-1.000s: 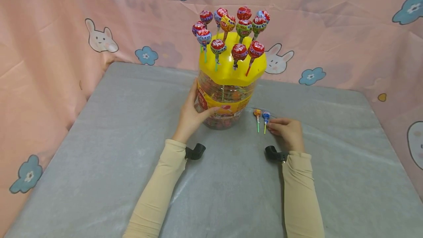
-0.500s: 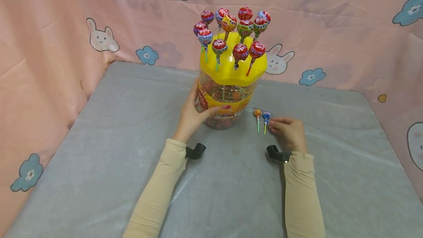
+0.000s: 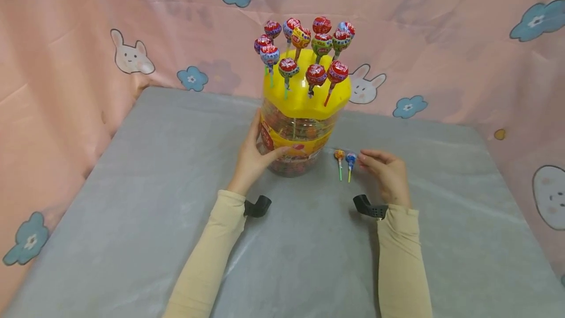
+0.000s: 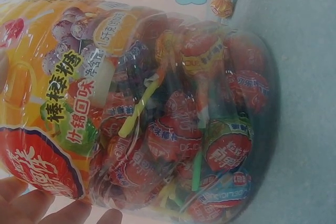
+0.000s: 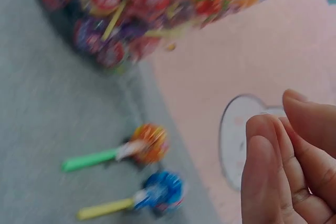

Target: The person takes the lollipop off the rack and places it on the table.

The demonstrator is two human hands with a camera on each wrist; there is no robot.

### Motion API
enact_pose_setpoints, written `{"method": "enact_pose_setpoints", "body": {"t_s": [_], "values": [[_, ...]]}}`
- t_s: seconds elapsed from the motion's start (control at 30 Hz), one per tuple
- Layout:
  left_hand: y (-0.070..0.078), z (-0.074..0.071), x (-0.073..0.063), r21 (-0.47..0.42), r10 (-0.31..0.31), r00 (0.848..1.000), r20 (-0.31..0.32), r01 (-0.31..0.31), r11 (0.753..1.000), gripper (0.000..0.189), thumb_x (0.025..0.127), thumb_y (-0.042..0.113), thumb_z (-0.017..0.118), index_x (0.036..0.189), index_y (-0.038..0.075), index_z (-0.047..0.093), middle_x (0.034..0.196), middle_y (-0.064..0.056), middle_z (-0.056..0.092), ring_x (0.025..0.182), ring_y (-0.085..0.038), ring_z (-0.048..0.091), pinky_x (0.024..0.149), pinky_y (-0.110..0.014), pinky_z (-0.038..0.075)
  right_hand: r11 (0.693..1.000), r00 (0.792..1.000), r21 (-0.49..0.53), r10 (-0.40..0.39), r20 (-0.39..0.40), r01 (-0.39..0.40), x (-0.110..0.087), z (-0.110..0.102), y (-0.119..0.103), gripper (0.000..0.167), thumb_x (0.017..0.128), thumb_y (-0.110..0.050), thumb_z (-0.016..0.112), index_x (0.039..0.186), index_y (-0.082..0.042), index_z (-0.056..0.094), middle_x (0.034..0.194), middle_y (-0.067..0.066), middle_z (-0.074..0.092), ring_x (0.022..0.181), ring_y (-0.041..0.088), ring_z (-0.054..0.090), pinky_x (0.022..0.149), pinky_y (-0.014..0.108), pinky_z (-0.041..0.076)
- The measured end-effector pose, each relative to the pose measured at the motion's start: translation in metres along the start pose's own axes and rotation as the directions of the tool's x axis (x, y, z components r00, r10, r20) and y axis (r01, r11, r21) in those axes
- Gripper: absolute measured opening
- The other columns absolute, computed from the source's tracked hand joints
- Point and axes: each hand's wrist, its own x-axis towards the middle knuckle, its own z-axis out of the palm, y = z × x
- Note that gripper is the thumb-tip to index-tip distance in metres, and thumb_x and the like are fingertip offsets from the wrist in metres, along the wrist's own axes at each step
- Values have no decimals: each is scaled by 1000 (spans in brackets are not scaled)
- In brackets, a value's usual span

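Note:
A large clear candy jar [image 3: 296, 160] with a yellow lid [image 3: 289, 104] stands upright on the grey cloth. My left hand [image 3: 252, 158] grips its left side, the thumb across the label; its fingertips show at the label's edge in the left wrist view. Two wrapped lollipops lie side by side to the right of the jar: an orange lollipop [image 3: 339, 155] with a green stick and a blue lollipop [image 3: 350, 159] with a yellow stick. Just right of the blue one is my right hand [image 3: 389, 173], fingers bent, holding nothing; the right wrist view shows it apart from both lollipops.
Several lollipops [image 3: 316, 75] stand upright in the lid, sticks down. More wrapped candies [image 4: 176, 129] fill the jar. Behind the grey-covered table [image 3: 304, 254] hangs a pink curtain [image 3: 176, 18] with rabbits and flowers.
My right hand has let go of the blue lollipop and drawn slightly up and away from it. The head view has shifted a little; the left hand keeps its hold on the jar.

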Motion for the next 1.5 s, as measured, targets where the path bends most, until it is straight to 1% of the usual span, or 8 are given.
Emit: {"method": "enact_pose_setpoints", "body": {"t_s": [0.17, 0.37, 0.53, 0.67, 0.87, 1.07, 1.33, 1.5], "values": [[-1, -1, -2, 43, 15, 1000, -7, -15, 999, 100, 79, 22, 78, 153, 18, 11, 154, -1, 25, 133, -21, 35, 102, -38, 40, 993, 996, 71, -92, 15, 91, -8, 9, -13, 11, 84, 3, 68, 85, -7, 74, 81, 3, 71, 75, 14, 68, 72, 25, 56], [-1, -1, -1, 43, 11, 1000, 0, -11, 999, 100, 79, 21, 78, 153, 18, 11, 154, -3, 24, 131, -24, 37, 100, -38, 43, 979, 980, 51, -199, 6, 198, -14, 23, -33, 8, 84, 1, 69, 90, -1, 73, 81, 3, 71, 74, 15, 67, 73, 24, 55], [-1, -2, -1, 62, 13, 1000, -13, -12, 998, 100, 79, 23, 78, 153, 18, 11, 154, -3, 24, 132, -24, 37, 99, -39, 43, 963, 963, 31, -270, 17, 269, -16, 32, -53, 12, 83, -1, 70, 95, 2, 72, 81, 4, 70, 75, 16, 66, 75, 23, 54], [-1, -1, -2, 80, 17, 1000, -17, -16, 997, 100, 79, 24, 78, 153, 17, 11, 154, -4, 23, 133, -25, 35, 100, -40, 42, 948, 948, 51, -315, 31, 314, -16, 38, -66, 16, 83, 1, 70, 98, 7, 70, 81, 5, 70, 75, 17, 66, 76, 24, 54], [0, -1, -2, 67, 22, 999, -22, -21, 998, 100, 79, 21, 78, 153, 15, 12, 154, -5, 23, 133, -26, 36, 100, -41, 42, 939, 938, 46, -344, 47, 342, -13, 50, -81, 19, 82, -2, 72, 99, 6, 70, 86, 7, 70, 77, 18, 66, 77, 25, 54], [1, -1, -2, 53, 7, 1000, -12, -6, 999, 99, 80, 21, 78, 153, 18, 11, 153, -5, 26, 133, -24, 36, 102, -39, 40, 935, 934, 28, -354, 38, 353, -8, 63, -94, 22, 81, -7, 74, 99, 5, 70, 91, 8, 69, 81, 20, 66, 79, 24, 54], [1, -1, -2, 48, -6, 1000, -4, 6, 999, 99, 80, 21, 77, 153, 18, 10, 152, -5, 27, 132, -24, 37, 102, -39, 41, 915, 917, 93, -397, 32, 393, -1, 76, -110, 20, 81, -3, 74, 97, 7, 70, 91, 11, 69, 79, 22, 66, 78, 27, 54], [1, -1, -2, 40, -8, 1000, -6, 8, 999, 99, 80, 22, 77, 153, 19, 10, 152, -4, 27, 132, -23, 36, 103, -38, 40, 906, 907, 84, -419, 38, 415, 3, 86, -120, 19, 80, -3, 74, 96, 7, 70, 90, 11, 67, 81, 24, 63, 78, 27, 54]]}}
